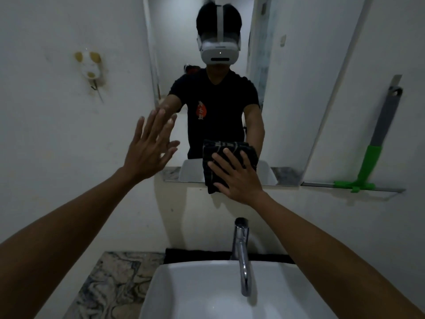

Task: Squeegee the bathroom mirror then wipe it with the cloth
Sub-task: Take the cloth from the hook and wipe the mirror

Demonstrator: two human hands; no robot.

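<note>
Head view: the cloth (226,157), dark with a faint check, is pressed flat against the lower edge of the mirror (287,88) by the right hand (239,178). Palm is laid on it with fingers spread, not curled round it. The cloth is folded into a rough rectangle, long axis close to vertical; its lower corner hangs past the mirror's bottom edge onto the wall, its top edge sits on the glass. The left hand (149,148) is seen released and empty, fingers splayed and pointed up and to the right, at the mirror's left edge; whether it touches the glass cannot be told. The squeegee (372,146) is parked well right of the mirror, on a narrow wall shelf (322,184). Its green blade head rests on the shelf, roughly parallel to it, and the grey handle is leaned up against the wall, tipped slightly right. Below the hands, a chrome faucet (241,256) and a white sink (184,295) are seen, with a marbled counter (110,284) to the left.
</note>
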